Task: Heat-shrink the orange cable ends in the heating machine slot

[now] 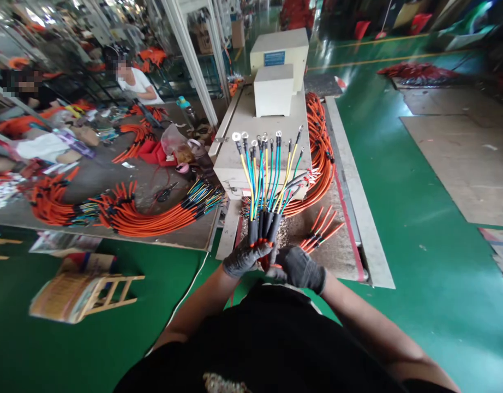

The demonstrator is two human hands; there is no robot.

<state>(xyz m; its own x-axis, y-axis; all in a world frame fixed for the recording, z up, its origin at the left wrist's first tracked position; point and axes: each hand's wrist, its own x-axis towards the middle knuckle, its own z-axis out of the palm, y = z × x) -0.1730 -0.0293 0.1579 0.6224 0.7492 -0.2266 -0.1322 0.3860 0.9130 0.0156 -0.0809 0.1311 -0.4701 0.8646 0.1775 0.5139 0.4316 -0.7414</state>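
Note:
My left hand [246, 258], in a dark grey glove, is closed round a bundle of orange cables [260, 240] just below their black sleeves. From the sleeves, yellow, blue and green wires [264, 177] fan upward, tipped with ring terminals [279, 134]. My right hand [297, 266], gloved too, curls round orange cable at the bundle's lower end, close against the left. Its fingers are partly hidden. Several orange cable ends [323, 226] with black bands stick out beyond the right hand; whether they belong to the held bundle, I cannot tell.
A cream machine [276, 90] stands ahead, with coiled orange cables [320, 142] along its right side. More cable bundles [153, 218] lie on the left table [194, 237]. A wooden stool [108, 292] lies on the green floor. Two people sit at the far left.

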